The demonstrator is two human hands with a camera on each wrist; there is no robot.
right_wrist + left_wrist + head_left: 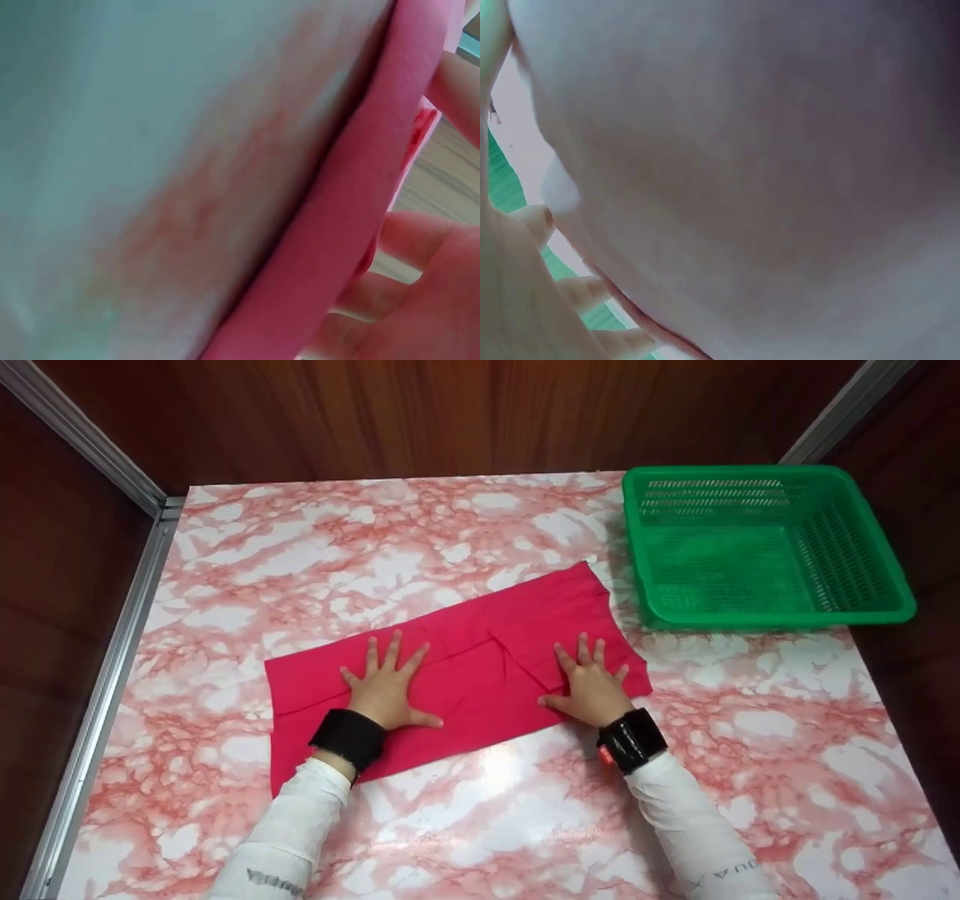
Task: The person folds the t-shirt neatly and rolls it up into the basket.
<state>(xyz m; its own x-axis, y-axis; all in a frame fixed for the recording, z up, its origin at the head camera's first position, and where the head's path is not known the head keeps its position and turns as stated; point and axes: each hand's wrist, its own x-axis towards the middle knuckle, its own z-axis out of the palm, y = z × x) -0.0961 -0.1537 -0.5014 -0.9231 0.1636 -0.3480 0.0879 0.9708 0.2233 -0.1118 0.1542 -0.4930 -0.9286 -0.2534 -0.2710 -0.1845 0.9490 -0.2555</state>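
A red folded cloth garment (465, 712) lies slantwise across the middle of the table, with creases and a folded-over flap (536, 649) toward its right end. My left hand (386, 686) rests on the left half of the garment, fingers spread and straight. On the right part, beside the flap's lower corner, my right hand (596, 690) lies with its fingers spread too. In the right wrist view the garment's edge (322, 202) runs close in front of the fingers (412, 238). Pale, blurred surface fills most of the left wrist view, with fingers (585, 292) at its lower left.
A green plastic basket (720, 619) with slotted walls stands at the back right of the red-and-white marbled table (315, 555). Dark wood panels (450, 412) rise behind and at both sides, with a metal rail (97, 697) along the left edge.
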